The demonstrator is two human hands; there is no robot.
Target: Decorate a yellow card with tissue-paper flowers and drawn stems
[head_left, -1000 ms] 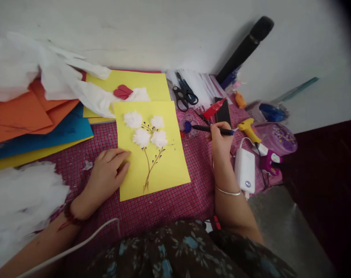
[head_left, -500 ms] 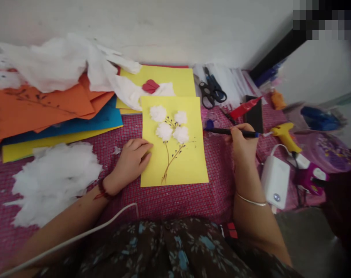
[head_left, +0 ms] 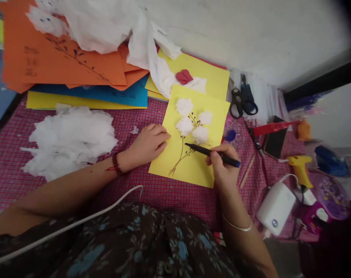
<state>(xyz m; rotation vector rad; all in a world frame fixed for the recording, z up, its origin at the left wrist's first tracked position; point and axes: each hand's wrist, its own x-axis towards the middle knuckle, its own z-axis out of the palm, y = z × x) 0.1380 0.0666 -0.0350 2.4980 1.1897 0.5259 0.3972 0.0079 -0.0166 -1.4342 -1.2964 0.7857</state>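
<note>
A yellow card [head_left: 193,166] lies on the red checked cloth [head_left: 169,193]. It carries several white cotton flowers [head_left: 193,119] on thin drawn brown stems. My left hand [head_left: 148,144] rests on the card's left edge with its fingers curled down, pinning the card. My right hand [head_left: 221,166] pinches a black pen [head_left: 211,153] with a blue end. The pen's tip touches the card at a stem just below the flowers.
A heap of white cotton [head_left: 70,139] lies left of the card. Orange, blue and yellow sheets [head_left: 77,73] are stacked behind it. Scissors [head_left: 242,102], a red tube [head_left: 272,127], a yellow glue gun [head_left: 299,168] and a white charger [head_left: 275,208] crowd the right side. A white cable [head_left: 77,222] crosses my lap.
My right hand brought the pen from the blue paint spot right of the card onto the card. The view swung left and down. My left hand stayed on the card's edge.
</note>
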